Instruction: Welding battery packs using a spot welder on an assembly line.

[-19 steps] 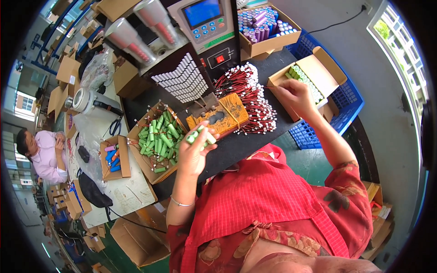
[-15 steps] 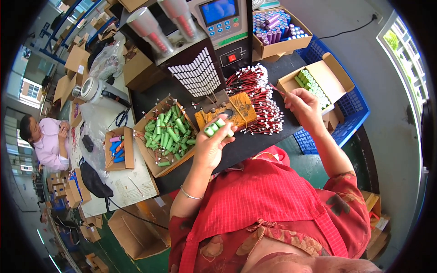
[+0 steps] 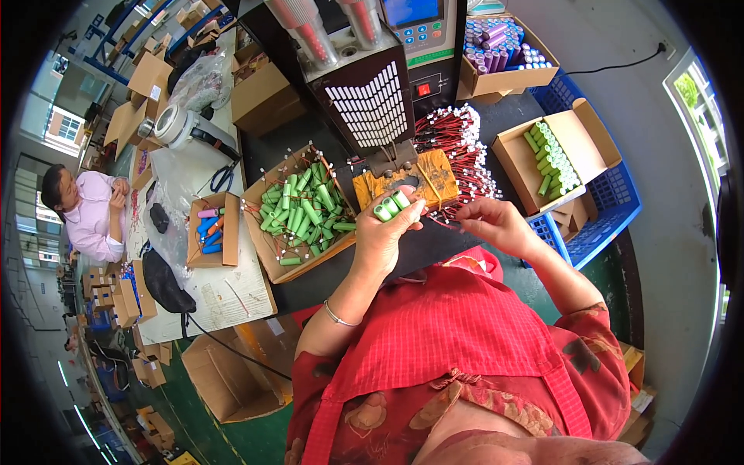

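Observation:
My left hand (image 3: 381, 242) is closed around a few green battery cells (image 3: 391, 206), their round ends facing up, just in front of a yellow-wrapped block (image 3: 440, 175) under the spot welder (image 3: 368, 105). To its right, my right hand (image 3: 502, 227) pinches a thin red wire lead, mostly hidden by the fingers, at the near edge of a pile of red-and-black wire leads with white connectors (image 3: 470, 159). Left of my hands sits a cardboard box (image 3: 273, 267) of loose green cells with wires attached (image 3: 298, 208).
A box of green cells (image 3: 552, 159) rests on a blue crate (image 3: 601, 225) at right. Behind it stands a box of purple and blue cells (image 3: 504, 50). Scissors (image 3: 223, 178) and a small box of mixed cells (image 3: 213, 229) lie left. Another person (image 3: 89, 209) sits far left.
My right hand has come down and left from beside the green-cell box, nearer my left hand. The view has shifted, and the left hand still holds its cells.

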`<state>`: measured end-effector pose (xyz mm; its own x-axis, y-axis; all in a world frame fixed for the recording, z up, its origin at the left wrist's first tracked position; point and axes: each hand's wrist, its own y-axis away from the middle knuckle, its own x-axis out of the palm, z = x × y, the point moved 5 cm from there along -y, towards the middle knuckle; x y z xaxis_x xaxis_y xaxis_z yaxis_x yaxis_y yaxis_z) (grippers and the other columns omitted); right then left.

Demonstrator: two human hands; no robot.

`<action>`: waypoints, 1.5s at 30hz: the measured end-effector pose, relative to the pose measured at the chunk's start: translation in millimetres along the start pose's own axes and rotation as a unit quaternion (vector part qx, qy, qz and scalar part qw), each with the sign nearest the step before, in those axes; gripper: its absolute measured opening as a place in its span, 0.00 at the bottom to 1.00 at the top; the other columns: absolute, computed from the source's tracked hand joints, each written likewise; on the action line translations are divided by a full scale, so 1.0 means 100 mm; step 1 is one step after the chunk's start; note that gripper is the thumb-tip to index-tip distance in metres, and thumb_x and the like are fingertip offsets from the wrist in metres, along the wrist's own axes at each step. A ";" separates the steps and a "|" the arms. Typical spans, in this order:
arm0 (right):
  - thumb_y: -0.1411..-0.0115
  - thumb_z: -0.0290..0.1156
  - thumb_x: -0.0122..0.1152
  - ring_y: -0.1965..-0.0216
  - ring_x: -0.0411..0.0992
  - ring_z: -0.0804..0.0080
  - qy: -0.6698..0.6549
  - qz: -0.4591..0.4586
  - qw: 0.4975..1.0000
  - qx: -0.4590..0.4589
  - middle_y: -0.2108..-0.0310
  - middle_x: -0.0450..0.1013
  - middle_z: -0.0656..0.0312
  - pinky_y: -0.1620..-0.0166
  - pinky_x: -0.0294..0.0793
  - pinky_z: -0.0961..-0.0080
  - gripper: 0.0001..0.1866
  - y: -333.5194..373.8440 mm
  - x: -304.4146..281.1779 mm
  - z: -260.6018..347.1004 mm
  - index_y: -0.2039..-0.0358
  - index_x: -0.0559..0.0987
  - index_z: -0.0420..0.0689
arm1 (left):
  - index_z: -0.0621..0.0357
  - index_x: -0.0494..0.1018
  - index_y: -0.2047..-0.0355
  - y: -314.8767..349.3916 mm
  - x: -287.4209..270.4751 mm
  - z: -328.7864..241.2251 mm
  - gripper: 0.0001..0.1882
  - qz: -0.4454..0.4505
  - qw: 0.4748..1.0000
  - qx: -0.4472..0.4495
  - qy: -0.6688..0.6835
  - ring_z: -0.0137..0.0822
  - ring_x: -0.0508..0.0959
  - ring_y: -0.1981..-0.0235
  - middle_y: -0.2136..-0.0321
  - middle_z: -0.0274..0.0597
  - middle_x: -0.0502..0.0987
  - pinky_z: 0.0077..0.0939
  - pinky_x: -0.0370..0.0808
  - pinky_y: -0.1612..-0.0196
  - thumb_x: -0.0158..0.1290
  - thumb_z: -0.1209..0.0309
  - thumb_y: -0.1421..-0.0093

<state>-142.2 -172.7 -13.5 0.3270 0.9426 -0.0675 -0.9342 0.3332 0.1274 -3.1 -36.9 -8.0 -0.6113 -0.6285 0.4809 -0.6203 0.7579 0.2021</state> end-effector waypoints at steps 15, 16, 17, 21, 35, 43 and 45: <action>0.41 0.35 0.55 0.79 0.63 0.88 0.113 -0.009 0.991 -0.074 0.82 0.67 0.71 0.77 0.63 0.86 0.11 -0.54 0.30 0.45 0.71 0.76 0.39 | 0.65 0.75 0.64 -0.16 -0.05 -0.39 0.13 -0.004 0.869 0.262 -0.420 0.21 0.71 0.75 0.75 0.36 0.74 0.15 0.69 0.72 0.60 0.75 0.51; 0.41 0.35 0.55 0.79 0.63 0.88 0.113 -0.009 0.991 -0.074 0.82 0.67 0.71 0.77 0.63 0.86 0.11 -0.58 0.29 0.47 0.71 0.76 0.39 | 0.65 0.75 0.64 -0.18 -0.04 -0.40 0.13 0.004 0.849 0.280 -0.448 0.21 0.71 0.76 0.76 0.36 0.74 0.16 0.69 0.72 0.60 0.75 0.52; 0.42 0.35 0.55 0.79 0.63 0.87 0.111 0.012 0.993 -0.028 0.82 0.68 0.71 0.76 0.63 0.85 0.11 -0.61 0.29 0.45 0.70 0.77 0.38 | 0.65 0.75 0.66 -0.20 -0.06 -0.39 0.13 -0.010 0.835 0.251 -0.489 0.22 0.71 0.77 0.80 0.38 0.74 0.18 0.68 0.74 0.61 0.75 0.53; 0.43 0.35 0.56 0.78 0.63 0.88 0.110 0.040 0.993 0.030 0.80 0.69 0.71 0.75 0.64 0.86 0.12 -0.68 0.27 0.37 0.70 0.77 0.38 | 0.65 0.76 0.67 -0.24 -0.05 -0.40 0.12 -0.006 0.844 0.262 -0.468 0.22 0.71 0.79 0.82 0.38 0.74 0.20 0.67 0.76 0.60 0.75 0.53; 0.46 0.34 0.60 0.78 0.65 0.87 0.068 0.079 0.994 -0.043 0.79 0.71 0.68 0.74 0.67 0.84 0.12 -0.64 0.23 0.46 0.68 0.78 0.37 | 0.61 0.76 0.70 -0.25 -0.03 -0.46 0.08 -0.005 0.800 0.305 -0.517 0.37 0.76 0.80 0.80 0.41 0.75 0.25 0.71 0.75 0.58 0.73 0.52; 0.49 0.28 0.61 0.73 0.73 0.63 0.184 0.125 0.934 -0.281 0.76 0.73 0.57 0.68 0.72 0.72 0.07 -0.35 0.27 0.65 0.70 0.77 0.39 | 0.62 0.70 0.58 -0.09 -0.18 -0.35 0.17 0.127 0.983 -0.093 -0.094 0.16 0.65 0.83 0.71 0.42 0.76 0.06 0.58 0.83 0.58 0.75 0.50; 0.50 0.26 0.61 0.73 0.73 0.63 0.240 0.090 0.917 -0.306 0.76 0.72 0.57 0.68 0.72 0.71 0.07 -0.33 0.29 0.63 0.70 0.77 0.39 | 0.59 0.73 0.66 -0.12 -0.27 -0.31 0.12 0.128 0.987 -0.086 -0.036 0.16 0.70 0.79 0.73 0.38 0.77 0.07 0.58 0.83 0.60 0.74 0.51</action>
<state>-93.3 -155.3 42.4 0.1963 0.8146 -0.5458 -0.9202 -0.0391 -0.3895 36.1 -23.4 3.4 -0.7750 -0.4179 0.4741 -0.3509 0.9085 0.2271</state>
